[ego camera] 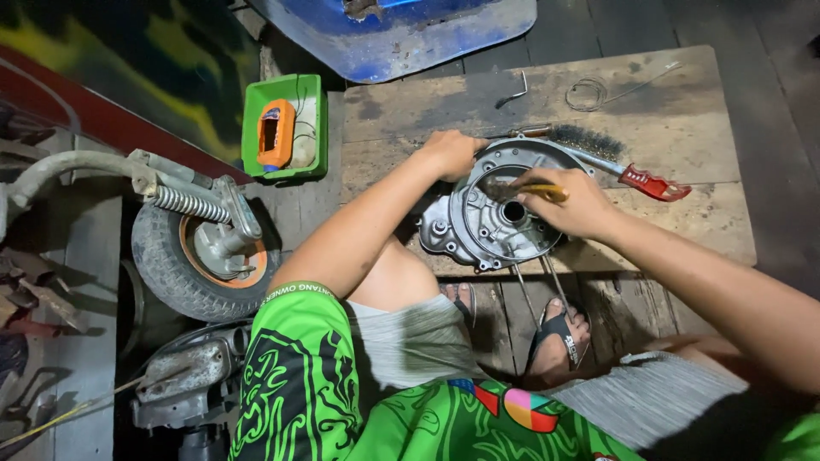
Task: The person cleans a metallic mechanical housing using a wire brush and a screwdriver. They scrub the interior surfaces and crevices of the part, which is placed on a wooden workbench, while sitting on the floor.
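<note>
A grey metal engine cover [478, 224] lies open side up on a worn wooden board [683, 111]. My left hand [453, 154] grips its upper left rim. My right hand [571, 203] rests over the cover's right side and holds a thin tool with a yellow handle [547, 191], its tip pointing into the cover near the central round hole [513, 211]. My bent knees and sandalled feet [559, 337] are just below the board.
Behind the cover lie a wire brush [585, 141] and a tool with a red handle [653, 183]. A green tray [284, 128] holding an orange object sits to the left. A small wheel with a spring [201, 248] stands at the left. Thin metal rods [538, 286] lie under the cover.
</note>
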